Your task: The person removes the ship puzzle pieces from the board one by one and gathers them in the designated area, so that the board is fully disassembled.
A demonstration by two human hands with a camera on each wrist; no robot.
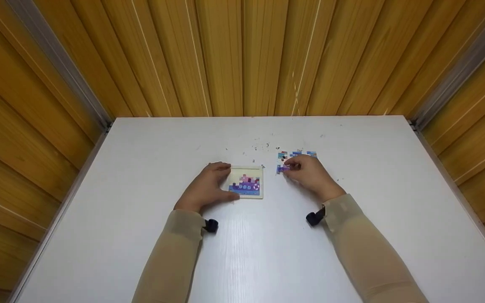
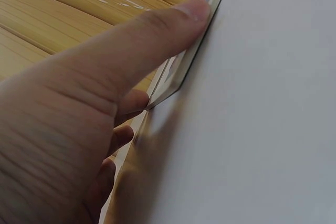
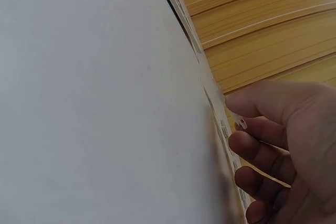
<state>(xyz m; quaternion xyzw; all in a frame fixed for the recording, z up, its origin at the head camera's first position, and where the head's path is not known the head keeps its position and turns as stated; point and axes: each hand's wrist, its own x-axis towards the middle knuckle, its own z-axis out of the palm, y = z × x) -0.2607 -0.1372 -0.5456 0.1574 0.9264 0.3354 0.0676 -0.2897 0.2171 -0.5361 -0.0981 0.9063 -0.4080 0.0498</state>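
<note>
A square puzzle tray (image 1: 246, 168) with a pale rim lies on the table, its lower part filled with pieces that form a purple and pink boat on blue. My left hand (image 1: 209, 187) holds the tray at its left side, thumb on the near edge and fingers at the far corner. In the left wrist view the thumb (image 2: 157, 30) presses on the tray's rim (image 2: 181, 72). To the right of the tray, my right hand (image 1: 310, 174) pinches a small jigsaw piece (image 3: 240, 123) between thumb and fingertips, low over the table. The fingers partly hide that piece.
Several loose puzzle pieces (image 1: 282, 155) lie on the white table (image 1: 242, 252) just beyond my right hand, some partly covered by it. Small dark specks (image 1: 261, 146) dot the tabletop behind the tray. A wood-patterned wall (image 1: 242, 59) rises at the table's far edge.
</note>
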